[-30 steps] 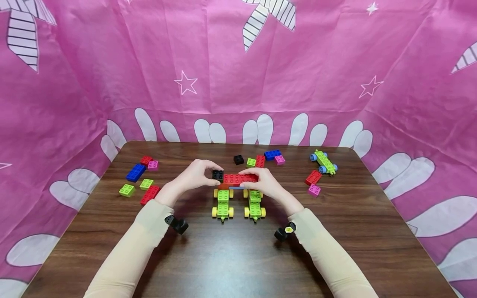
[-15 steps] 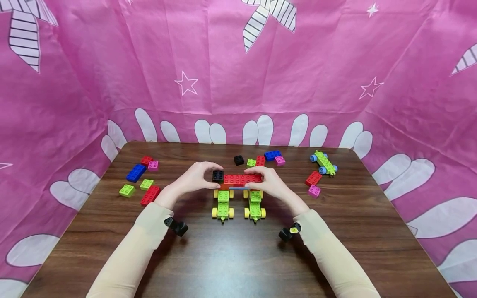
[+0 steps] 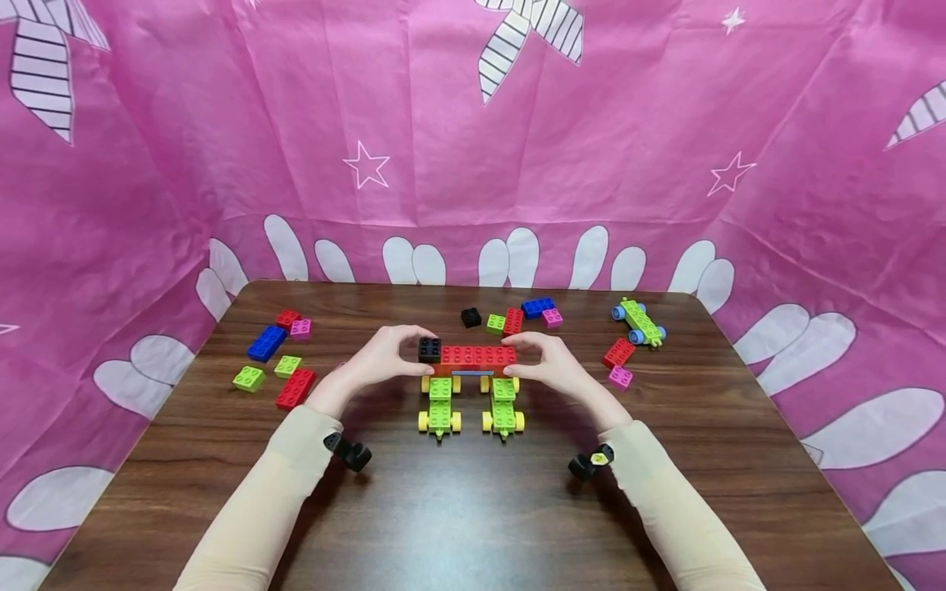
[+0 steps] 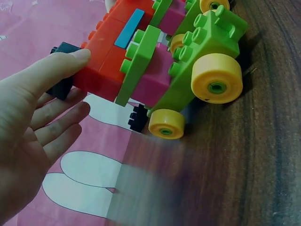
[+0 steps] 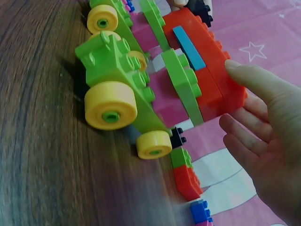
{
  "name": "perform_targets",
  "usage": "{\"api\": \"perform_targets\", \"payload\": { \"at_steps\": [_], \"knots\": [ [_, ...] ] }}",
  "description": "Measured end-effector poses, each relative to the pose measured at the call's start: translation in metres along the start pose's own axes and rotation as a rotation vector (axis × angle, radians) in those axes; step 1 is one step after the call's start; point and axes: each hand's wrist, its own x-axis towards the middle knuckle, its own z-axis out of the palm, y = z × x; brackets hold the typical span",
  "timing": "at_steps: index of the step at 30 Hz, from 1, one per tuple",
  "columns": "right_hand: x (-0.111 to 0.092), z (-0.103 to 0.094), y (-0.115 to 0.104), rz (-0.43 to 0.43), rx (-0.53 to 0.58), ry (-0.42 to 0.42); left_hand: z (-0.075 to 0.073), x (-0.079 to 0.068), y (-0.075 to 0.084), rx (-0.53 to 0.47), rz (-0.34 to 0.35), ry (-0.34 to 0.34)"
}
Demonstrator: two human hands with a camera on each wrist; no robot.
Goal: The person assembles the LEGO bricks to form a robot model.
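Observation:
A toy-brick build stands mid-table: two green wheeled bases (image 3: 439, 414) with yellow wheels (image 4: 216, 79), pink bricks (image 5: 169, 101) and green bricks above them, bridged on top by red bricks (image 3: 476, 356). A black brick (image 3: 429, 350) sits on the left end of the bridge, and a thin blue piece (image 5: 189, 47) lies along its near side. My left hand (image 3: 383, 358) grips the left end, thumb in front on the red brick and fingers behind by the black one. At the right end, my right hand (image 3: 550, 366) pinches the red bricks between thumb and fingers.
Loose red, blue, green and pink bricks lie at the left, among them a blue brick (image 3: 267, 343). Behind the build are a black brick (image 3: 470, 317) and several others. A green base with blue wheels (image 3: 639, 322) stands at the right, near a red brick (image 3: 618, 353).
My right hand has slid rightward along the red bricks to their right end, uncovering more of them. My left hand stays at the left end.

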Motion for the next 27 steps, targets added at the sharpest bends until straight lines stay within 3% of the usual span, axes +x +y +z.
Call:
{"api": "perform_targets", "payload": {
  "at_steps": [18, 27],
  "knots": [
    [-0.004, -0.002, 0.015, 0.007, 0.058, 0.010, 0.008, -0.004, -0.008, -0.068, 0.020, 0.059],
    [-0.004, 0.003, 0.015, 0.014, 0.121, 0.025, 0.012, -0.005, -0.010, -0.073, -0.016, 0.067]
  ]
}}
